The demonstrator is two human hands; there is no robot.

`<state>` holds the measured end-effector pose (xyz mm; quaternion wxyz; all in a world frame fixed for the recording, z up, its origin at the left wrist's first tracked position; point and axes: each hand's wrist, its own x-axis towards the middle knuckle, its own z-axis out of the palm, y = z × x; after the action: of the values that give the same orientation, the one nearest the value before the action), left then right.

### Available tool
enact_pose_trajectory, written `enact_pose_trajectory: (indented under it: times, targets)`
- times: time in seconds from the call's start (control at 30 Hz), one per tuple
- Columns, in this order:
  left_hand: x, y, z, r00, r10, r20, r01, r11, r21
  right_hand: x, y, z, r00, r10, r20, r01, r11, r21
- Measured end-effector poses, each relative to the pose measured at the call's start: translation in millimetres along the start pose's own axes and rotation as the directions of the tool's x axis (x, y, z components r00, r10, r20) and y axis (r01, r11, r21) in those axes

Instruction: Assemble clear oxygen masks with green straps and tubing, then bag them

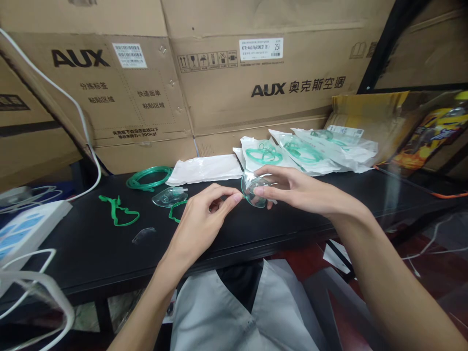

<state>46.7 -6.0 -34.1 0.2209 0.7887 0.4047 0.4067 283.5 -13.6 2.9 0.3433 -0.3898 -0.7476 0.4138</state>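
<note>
My right hand [288, 187] grips a clear oxygen mask [249, 196] above the front part of the black table [292, 222]. At the mask's left edge, the thumb and forefinger of my left hand [206, 207] are pinched together. What sits between those fingertips is too small to make out. Partly hidden behind my left hand is a green elastic strap [172, 213]. A second clear mask [169, 196] lies just left of it. Farther left are another green strap [124, 217] and a small clear plastic piece [144, 235].
Coiled green tubing [149, 178] lies beside a white packet [204, 169] at the back. Several bagged mask sets [303, 152] line the back right. Cardboard boxes [219, 107] stand behind. A white power strip [34, 226] with cables occupies the left end.
</note>
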Motion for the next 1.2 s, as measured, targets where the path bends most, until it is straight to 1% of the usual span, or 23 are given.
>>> enact_pose_trajectory:
  times: [0.13,0.23,0.5,0.7,0.83,0.87,0.93,1.0,1.07,1.13,1.2]
  targets:
    - [-0.1,1.3,0.6,1.000,-0.023,-0.004,0.023,1.000,-0.006,1.9,2.2,0.8,0.997,-0.025,-0.071,0.025,1.000,-0.005]
    - [-0.4,1.8,0.5,1.000,-0.025,-0.013,0.025,1.000,-0.012,2.6,2.8,1.2,0.995,-0.038,-0.088,0.038,0.999,-0.009]
    - [-0.3,3.0,0.5,0.999,-0.036,-0.031,0.035,0.999,-0.038,2.1,2.6,3.2,0.997,-0.056,-0.060,0.058,0.998,0.026]
    - [0.9,4.3,-0.3,0.999,-0.034,-0.028,0.029,0.987,-0.157,3.9,0.5,6.1,0.997,-0.049,-0.062,0.054,0.996,0.073]
    - [1.0,4.3,-1.2,0.999,-0.048,0.014,0.050,0.974,-0.220,6.8,0.2,9.8,0.996,-0.092,-0.011,0.092,0.996,0.001]
    - [1.1,4.4,-1.2,0.998,-0.057,0.015,0.059,0.970,-0.236,7.9,0.9,10.9,0.995,-0.098,-0.017,0.097,0.995,-0.024]
    - [1.3,5.0,-0.8,0.996,-0.089,-0.008,0.084,0.962,-0.259,10.0,2.7,13.1,0.991,-0.102,-0.090,0.096,0.993,-0.063]
    - [1.6,5.6,-0.2,0.990,-0.132,-0.043,0.115,0.955,-0.272,11.4,4.2,15.1,0.968,-0.150,-0.201,0.135,0.987,-0.089]
    - [2.0,5.9,0.4,0.984,-0.163,-0.067,0.138,0.949,-0.283,11.9,4.7,16.5,0.927,-0.245,-0.284,0.221,0.968,-0.115]
    - [2.5,5.6,1.2,0.982,-0.174,-0.076,0.145,0.944,-0.295,11.8,4.5,17.6,0.889,-0.333,-0.315,0.304,0.943,-0.138]
    - [2.7,4.9,1.9,0.982,-0.176,-0.074,0.145,0.939,-0.313,11.6,4.4,18.8,0.876,-0.372,-0.306,0.344,0.928,-0.142]
